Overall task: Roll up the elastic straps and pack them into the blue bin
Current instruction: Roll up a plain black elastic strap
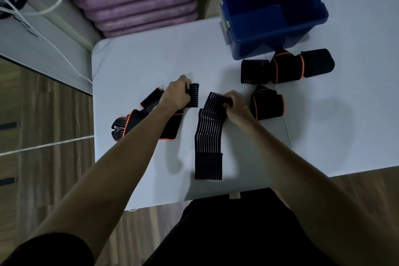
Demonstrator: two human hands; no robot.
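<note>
Black ribbed strap [209, 136] held by right hand [236, 103], left hand [176, 95].

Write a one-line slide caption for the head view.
Left hand and right hand each grip a striped elastic strap on the white table; blue bin looks empty.

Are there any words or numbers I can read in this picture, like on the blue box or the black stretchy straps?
None can be read.
Blue bin: plain blue walls, no label in sight.
Striped strap under the right hand: only pale stripes, no letters.
Orange-edged strap by the left hand: no print visible.
Rolled straps: no writing seen.
</note>
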